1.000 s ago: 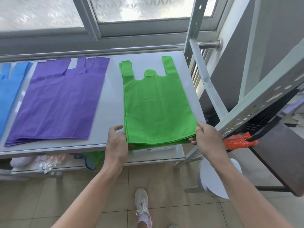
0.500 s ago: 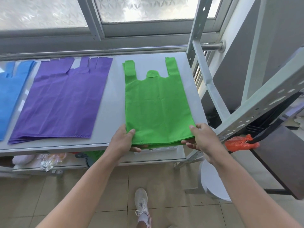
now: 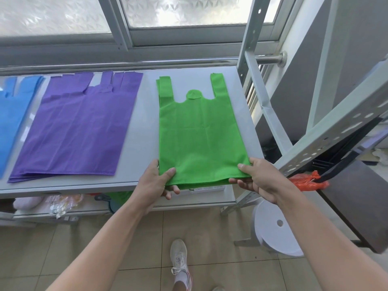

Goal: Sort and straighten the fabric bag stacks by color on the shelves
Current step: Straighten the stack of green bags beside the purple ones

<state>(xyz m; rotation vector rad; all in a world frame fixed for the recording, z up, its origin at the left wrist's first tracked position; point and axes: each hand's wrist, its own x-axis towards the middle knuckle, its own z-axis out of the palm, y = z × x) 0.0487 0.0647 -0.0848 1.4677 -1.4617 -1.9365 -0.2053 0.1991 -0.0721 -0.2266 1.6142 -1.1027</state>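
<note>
- Gripping with left hand [image 3: 156, 181]: near left corner of green stack [image 3: 197, 133], thumb pressed on top, fingers curled beneath the edge.
- Gripping with right hand [image 3: 260, 177]: near right corner of the same stack, thumb on top, fingers curled under.
- Two hands, both closed on the one stack and holding nothing else.
- Green stack flat on the right part of the shelf [image 3: 142, 143], handles pointing away toward the window [image 3: 189, 11], near edge reaching just past the shelf's front lip; lower layers peeking out under the top bag.
- Three stacks on the shelf, one per colour: blue stack [image 3: 12, 118] at left, cut off by the picture edge; purple stack [image 3: 79, 127] in the middle; green at right.
- Gaps of bare shelf between all three, none touching.
- Purple stack uneven: layers fanned at the near left corner, handles staggered at the far end.
- Number of bags within each stack: cannot tell.
- One lower shelf [image 3: 210, 198] below, holding assorted items too unclear to name.
- One white stool [image 3: 277, 232] on the floor at right, one orange bag [image 3: 306, 181] beside the frame, one white shoe [image 3: 179, 257] on the tiles.
</note>
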